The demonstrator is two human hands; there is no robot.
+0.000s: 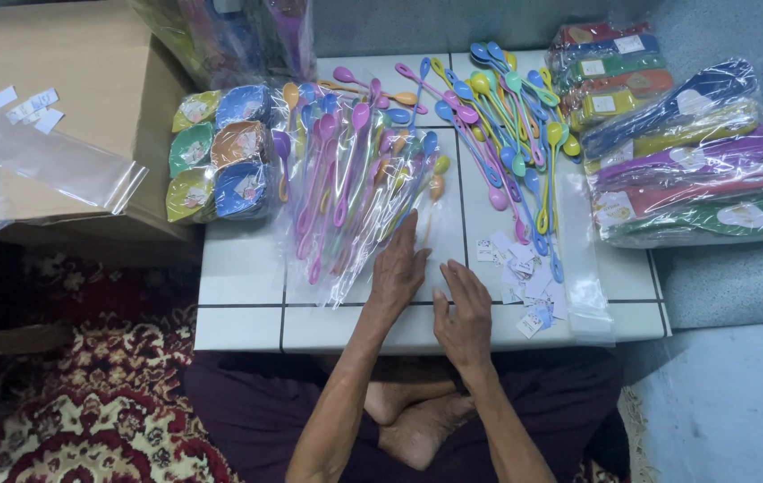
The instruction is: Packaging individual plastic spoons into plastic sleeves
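The left hand [397,266] lies palm down on the white tiled table [238,268], fingers extended and close together, with the fingertips resting on the lower edge of a heap of clear bags of coloured long-handled spoons [355,188]; it grips nothing. The right hand [464,317] lies flat on the table just beside the left, fingers straight and slightly spread, also empty, with the fingertips near a scatter of small white paper labels [520,273]. The bagged spoons occupy the middle of the table, directly ahead of the left hand. A loose pile of unbagged spoons [507,134] in blue, yellow, pink and green lies to the right of them, above the labels. At the left end of the table sits a cluster of wrapped leaf-shaped dishes [220,152]. Right of the table, wrapped stacks of larger coloured utensils [686,152] rest on the grey surface. A cardboard box [68,98] stands to the left, with an empty clear plastic bag [33,161] draped over it. A patterned red rug [86,402] covers the floor below.
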